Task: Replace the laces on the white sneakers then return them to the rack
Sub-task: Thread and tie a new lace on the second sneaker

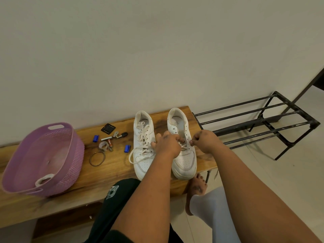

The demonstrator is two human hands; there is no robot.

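Two white sneakers stand side by side on a wooden bench [108, 165], toes toward me. The left sneaker [142, 146] is laced, with a loose lace end looping over its left side. The right sneaker [182, 155] is laced only at its lowest eyelets; its upper eyelets are bare. My left hand [166, 142] pinches the lace [184, 146] over the middle of the right sneaker. On that shoe's right edge, my right hand [203, 139] pinches the other lace end. A black metal shoe rack [259, 123] stands to the right of the bench.
A purple plastic basket [43, 160] with a coiled white lace [43, 179] inside sits at the bench's left. Small items lie between it and the shoes: two blue caps, a key, a batteries cluster, a twisted bangle [97, 158]. My knee and bare foot are below the bench edge.
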